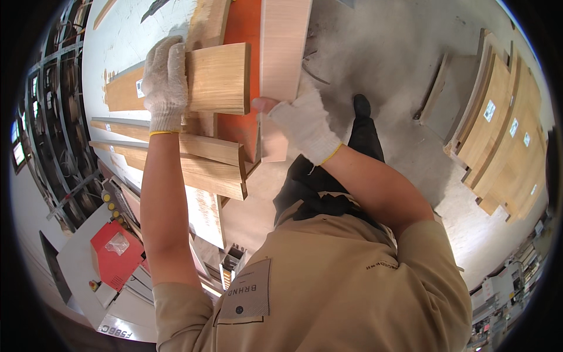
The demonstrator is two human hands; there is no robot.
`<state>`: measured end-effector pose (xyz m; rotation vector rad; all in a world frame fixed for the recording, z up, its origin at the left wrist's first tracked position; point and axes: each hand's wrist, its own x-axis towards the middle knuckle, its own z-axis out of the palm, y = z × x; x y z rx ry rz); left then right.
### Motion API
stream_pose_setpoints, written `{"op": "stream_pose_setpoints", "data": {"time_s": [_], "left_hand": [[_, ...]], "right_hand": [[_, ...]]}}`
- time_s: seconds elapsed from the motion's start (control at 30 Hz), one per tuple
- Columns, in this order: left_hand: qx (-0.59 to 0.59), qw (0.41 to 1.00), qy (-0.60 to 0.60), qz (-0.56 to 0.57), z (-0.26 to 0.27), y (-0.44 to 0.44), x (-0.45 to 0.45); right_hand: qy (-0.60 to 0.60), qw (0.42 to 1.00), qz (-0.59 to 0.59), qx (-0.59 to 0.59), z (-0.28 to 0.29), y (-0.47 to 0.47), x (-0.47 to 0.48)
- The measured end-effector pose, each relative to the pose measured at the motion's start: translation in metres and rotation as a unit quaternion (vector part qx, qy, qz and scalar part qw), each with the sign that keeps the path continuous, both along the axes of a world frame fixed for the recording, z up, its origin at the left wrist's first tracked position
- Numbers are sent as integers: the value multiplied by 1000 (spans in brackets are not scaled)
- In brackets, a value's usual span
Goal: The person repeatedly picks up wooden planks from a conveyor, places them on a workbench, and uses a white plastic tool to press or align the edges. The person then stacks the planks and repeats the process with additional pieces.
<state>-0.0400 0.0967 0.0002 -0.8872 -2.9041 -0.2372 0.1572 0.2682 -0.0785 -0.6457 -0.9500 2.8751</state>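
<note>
My left hand (166, 81), in a white knit glove, lies across a wooden board (217, 81) with its fingers over the far edge. That board has a small label and rests over other boards on a white work surface (123, 39). My right hand (303, 121), gloved with the thumb tip bare, grips a long pale board (283, 48) by its right edge. The thumb shows on top; the other fingers are mostly hidden. Beneath the boards shows an orange surface (243, 26). Two more wooden boards (211, 147) (213, 174) lie nearer my body.
At right, large wooden panels (501, 114) with labels stand stacked near a grey panel (453, 88). A dark tool (154, 9) lies on the work surface. At lower left is a machine with a red panel (116, 253). A metal rack (57, 88) runs along the left.
</note>
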Motion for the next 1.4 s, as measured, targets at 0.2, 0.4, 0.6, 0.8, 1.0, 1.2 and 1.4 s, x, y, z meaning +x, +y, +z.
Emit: {"op": "stream_pose_setpoints", "data": {"time_s": [0.2, 0.4, 0.6, 0.8, 1.0, 1.2, 1.4], "left_hand": [[-26, 996, 42, -74, -6, -8, -11], [-22, 997, 51, -55, -12, -6, -16], [49, 998, -14, 23, -7, -2, -10], [115, 993, -12, -16, -2, 0, -1], [182, 980, -25, -76, 23, 21, 7], [230, 947, 134, 181, 28, -20, 34], [151, 822, 112, 538, 28, -107, 145]], "right_hand": [[51, 998, 11, 41, -10, -12, -6], [37, 997, -67, 19, -22, -25, -26], [64, 966, -157, 194, -9, 34, -57], [40, 829, 45, 556, 85, 136, -108], [94, 533, 227, 810, 143, 147, -220], [83, 377, 340, 858, 163, 96, -309], [189, 288, 87, 935, 113, 84, -333]]}}
